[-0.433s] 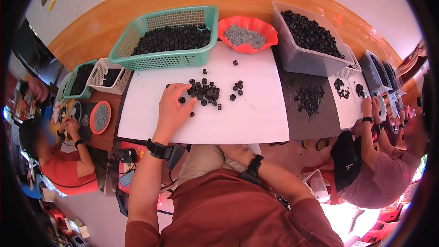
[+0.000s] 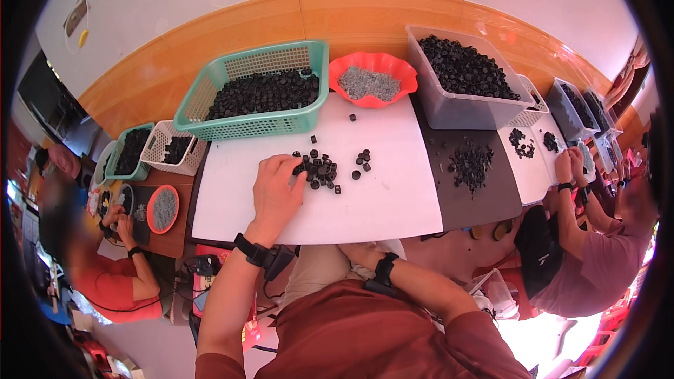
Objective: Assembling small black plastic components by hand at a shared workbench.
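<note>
Black small parts (image 2: 322,170) | lay heaped just right of left grip (image 2: 276,188) | it became less spread, whether pinching could not be told | stray pieces beside it left view, seemingly gathered inward

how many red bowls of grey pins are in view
2. One red bowl stands between the green basket and grey bin; the second bowl is on the left table. More may be hidden.
</note>
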